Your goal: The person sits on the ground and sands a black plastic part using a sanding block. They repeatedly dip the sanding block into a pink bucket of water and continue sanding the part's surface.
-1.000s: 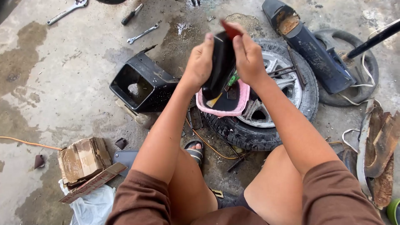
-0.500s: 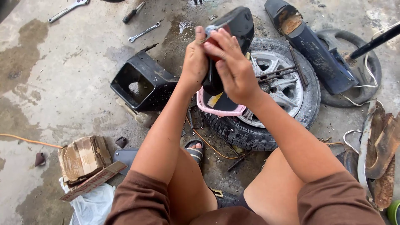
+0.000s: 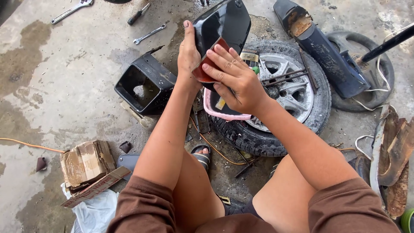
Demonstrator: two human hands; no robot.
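A person crouched on a wet concrete floor [image 3: 64,86] works a reddish-brown sanding pad [image 3: 206,72] against a glossy black motorcycle body panel [image 3: 224,21], held up over a scooter wheel [image 3: 284,95] lying flat with its tyre on. The left hand [image 3: 189,54] is clamped on the panel's near edge, thumb side up, steadying it; the right hand [image 3: 235,80] presses flat on the pad, fingers spread, the two hands close together at the panel's lower corner. A pink plastic basin [image 3: 224,113] rests on the wheel just beneath them. To the left lies a black headlight cowl [image 3: 144,84], with spanners [image 3: 148,34] and a screwdriver [image 3: 138,14] scattered further off, and a torn cardboard box [image 3: 84,162] near the knee. A dark blue fairing piece [image 3: 327,51] lies beside the wheel on the right.

The job looks to be midway: the upper panel keeps its full shine, so most of the surface seems not yet rubbed down. Compared with half a second ago, the panel is tilted broader toward the camera and the right hand has slid down to its lower edge.
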